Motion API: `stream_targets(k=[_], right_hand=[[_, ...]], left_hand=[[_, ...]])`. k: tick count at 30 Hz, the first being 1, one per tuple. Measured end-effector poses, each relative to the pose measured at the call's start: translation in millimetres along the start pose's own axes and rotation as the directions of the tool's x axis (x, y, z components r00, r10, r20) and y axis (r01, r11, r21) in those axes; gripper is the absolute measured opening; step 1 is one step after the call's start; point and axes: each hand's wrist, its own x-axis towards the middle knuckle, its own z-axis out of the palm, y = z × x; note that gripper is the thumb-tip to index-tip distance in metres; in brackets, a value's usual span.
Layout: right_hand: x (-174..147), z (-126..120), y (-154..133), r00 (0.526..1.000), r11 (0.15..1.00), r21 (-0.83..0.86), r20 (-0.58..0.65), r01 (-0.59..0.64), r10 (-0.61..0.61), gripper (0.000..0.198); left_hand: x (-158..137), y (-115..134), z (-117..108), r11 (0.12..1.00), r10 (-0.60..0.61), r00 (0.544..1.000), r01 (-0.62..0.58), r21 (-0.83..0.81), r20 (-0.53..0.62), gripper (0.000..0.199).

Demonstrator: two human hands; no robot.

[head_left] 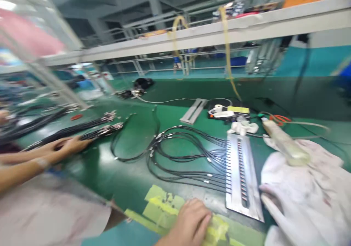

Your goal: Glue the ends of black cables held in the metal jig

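Observation:
My left hand (192,218) rests at the near table edge, on yellow-green tape (161,205). Its fingers are curled in, and anything inside them is hidden. My right hand is out of the picture. Ahead and to the right lies a slotted metal plate (253,180), with a row of black cables (189,158) lined up along its left side. These cables loop leftward over the green table and carry small white labels. Beside the plate, at the right, is a crumpled white cloth (304,187) with a pale, translucent-looking tool or bottle (287,143) on it.
At the left, a co-worker's hands (67,145) lie on a cable bundle (100,132). More bundles lie farther left. A smaller slotted plate (194,110), a black box with a yellow label (238,110) and orange-handled scissors (279,119) lie farther back. A shelf rail (197,36) runs above.

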Motion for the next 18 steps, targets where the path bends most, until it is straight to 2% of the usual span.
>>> stream_targets(k=[2,5,8,10,11,13,15,16,18], right_hand=[[-16,-2,1,0.999,0.999,-0.029,0.001,-0.040,0.040,0.029],[-37,-2,-12,0.999,0.993,-0.113,0.019,-0.032,0.035,0.034],[-46,3,-30,1.000,0.971,-0.238,0.008,-0.010,0.012,0.048],[-46,7,-37,0.999,0.973,-0.229,-0.016,-0.040,0.037,0.052],[-45,10,-39,0.998,0.980,-0.191,-0.021,-0.063,0.060,0.053],[-41,13,-39,0.995,0.992,-0.076,-0.017,-0.103,0.102,0.054],[-37,14,-36,0.991,0.990,0.053,-0.018,-0.129,0.131,0.054],[-35,14,-34,0.990,0.984,0.119,-0.028,-0.133,0.137,0.054],[-31,10,-30,0.987,0.958,0.255,-0.060,-0.128,0.148,0.055]], left_hand=[[-6,1,26,0.989,0.081,0.997,-0.081,0.124,0.002,0.032],[-1,-1,45,0.977,0.090,0.996,-0.089,0.196,0.002,0.045],[4,7,52,0.998,0.016,0.999,-0.018,0.057,0.038,0.050],[6,14,51,0.989,-0.074,0.992,0.087,-0.119,0.103,0.054],[7,17,50,0.959,-0.125,0.977,0.163,-0.233,0.172,0.057],[9,20,48,0.818,-0.212,0.921,0.350,-0.457,0.325,0.063],[11,21,48,0.597,-0.276,0.855,0.510,-0.619,0.439,0.069],[12,21,49,0.481,-0.299,0.833,0.554,-0.680,0.466,0.073],[14,22,48,0.256,-0.312,0.824,0.552,-0.794,0.473,0.080]])
